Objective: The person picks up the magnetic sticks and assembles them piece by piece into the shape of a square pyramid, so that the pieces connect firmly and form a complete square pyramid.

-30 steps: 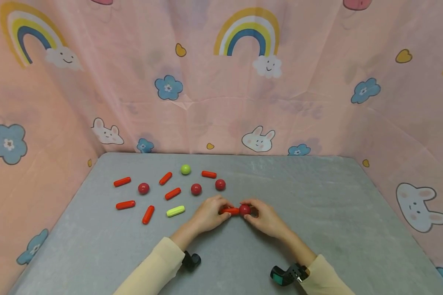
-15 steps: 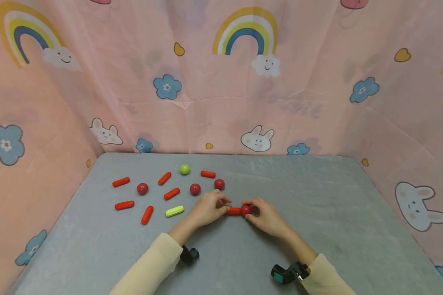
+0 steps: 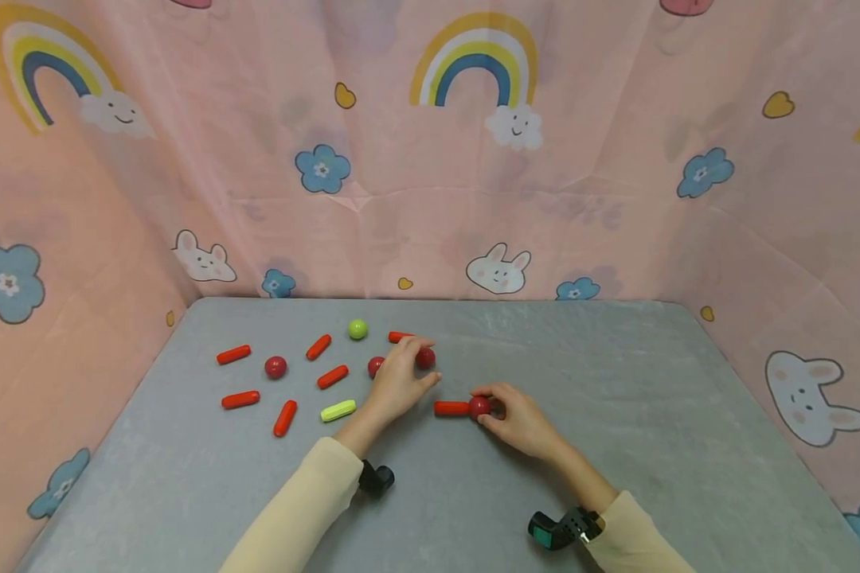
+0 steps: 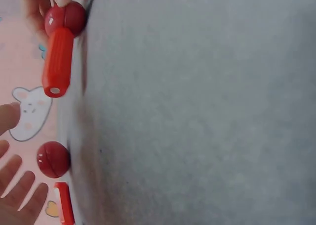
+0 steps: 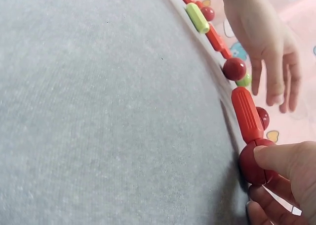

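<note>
My right hand pinches a red ball between thumb and fingers. Attached end-on to that ball is a red grooved rod, which points left; its free end shows a small pale hole in the left wrist view. My left hand holds nothing, its fingers spread and reaching away from me. Those fingertips are close to a second red ball, also visible in the left wrist view beside the fingers. Partly behind the left hand are another red ball and a red rod.
Left on the grey table lie several more red rods, a yellow-green rod, a red ball and a green ball. A pink printed curtain surrounds the table's back and sides.
My left hand has let go of the red rod and moved away from me toward the red ball behind it. The right hand has kept its hold on the ball, nearly still.
</note>
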Demonstrator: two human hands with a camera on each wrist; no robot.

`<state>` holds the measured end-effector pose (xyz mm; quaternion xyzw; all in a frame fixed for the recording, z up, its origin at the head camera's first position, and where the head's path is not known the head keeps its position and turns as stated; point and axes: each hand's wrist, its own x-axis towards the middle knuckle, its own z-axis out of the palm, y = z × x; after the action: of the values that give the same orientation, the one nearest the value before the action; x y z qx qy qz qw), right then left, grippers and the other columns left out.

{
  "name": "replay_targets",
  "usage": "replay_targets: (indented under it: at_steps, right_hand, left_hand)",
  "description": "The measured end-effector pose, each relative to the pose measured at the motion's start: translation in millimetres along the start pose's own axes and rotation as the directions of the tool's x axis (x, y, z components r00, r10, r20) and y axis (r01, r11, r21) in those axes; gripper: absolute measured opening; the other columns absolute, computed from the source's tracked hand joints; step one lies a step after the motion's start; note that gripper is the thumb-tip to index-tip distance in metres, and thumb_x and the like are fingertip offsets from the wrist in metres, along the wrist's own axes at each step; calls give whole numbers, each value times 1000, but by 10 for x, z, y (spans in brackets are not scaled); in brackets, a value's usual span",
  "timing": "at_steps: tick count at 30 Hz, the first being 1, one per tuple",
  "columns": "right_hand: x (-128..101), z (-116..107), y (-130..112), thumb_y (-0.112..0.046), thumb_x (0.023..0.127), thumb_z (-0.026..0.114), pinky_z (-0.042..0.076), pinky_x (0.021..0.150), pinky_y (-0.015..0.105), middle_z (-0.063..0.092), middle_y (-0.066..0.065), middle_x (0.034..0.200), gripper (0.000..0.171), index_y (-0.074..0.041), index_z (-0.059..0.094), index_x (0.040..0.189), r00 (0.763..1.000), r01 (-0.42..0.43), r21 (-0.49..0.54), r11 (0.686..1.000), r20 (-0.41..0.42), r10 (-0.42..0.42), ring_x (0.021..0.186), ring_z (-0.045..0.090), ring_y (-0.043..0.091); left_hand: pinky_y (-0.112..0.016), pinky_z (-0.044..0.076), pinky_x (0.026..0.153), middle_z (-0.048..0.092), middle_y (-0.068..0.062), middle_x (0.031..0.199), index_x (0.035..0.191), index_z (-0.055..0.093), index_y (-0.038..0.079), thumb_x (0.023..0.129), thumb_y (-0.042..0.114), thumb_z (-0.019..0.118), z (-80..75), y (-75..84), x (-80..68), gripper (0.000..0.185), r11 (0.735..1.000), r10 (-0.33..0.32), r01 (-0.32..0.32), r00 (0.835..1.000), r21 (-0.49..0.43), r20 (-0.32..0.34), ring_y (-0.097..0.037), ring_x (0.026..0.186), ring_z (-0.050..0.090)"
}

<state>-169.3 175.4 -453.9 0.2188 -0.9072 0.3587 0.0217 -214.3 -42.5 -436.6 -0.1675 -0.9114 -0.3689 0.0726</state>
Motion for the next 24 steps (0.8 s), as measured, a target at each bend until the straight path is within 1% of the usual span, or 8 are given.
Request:
replay_targets:
  at_steps: [3,7,15,19,24]
  right_hand:
    - [-3,-6,-3,-5,79,70,49,71,29,61,8,104,34,-5,61,112,1000,0,4,1000,0,0,88,60,18]
    - [-11,-10,-9,-6,80,70,49,71,29,61,8,104,33,-5,61,112,1000,-4,2,1000,2,4,88,60,18]
    - [-11,-12,-11,-6,80,69,49,71,29,61,8,104,33,-5,61,112,1000,5,-1,1000,0,-5,88,60,18]
    - [-12,-10,-15,-6,80,69,48,71,28,61,8,104,33,-5,61,112,1000,3,4,1000,3,-3,88,60,18]
    - [-11,2,-9,-6,80,69,48,71,27,61,7,103,32,-5,61,111,1000,0,2,1000,0,0,87,59,18]
  left_hand:
    - [-41,44,93,51,-5,124,127,51,12,78,23,73,31,-30,39,55,999,-43,43,999,28,22,-22,115,48]
    - [-43,43,94,50,-7,127,131,49,13,78,23,73,61,-63,72,58,996,-75,72,996,53,57,-24,117,47]
    - [-44,43,93,47,-8,129,131,52,15,81,18,70,98,-80,109,53,993,-76,64,990,104,118,-26,120,44]
    - [-41,46,88,47,-7,125,125,57,15,82,13,68,125,-80,123,44,987,-83,66,990,146,116,-25,114,48]
    - [-38,48,79,50,-6,115,112,63,16,82,10,68,144,-79,125,32,983,-68,49,993,178,98,-23,101,54]
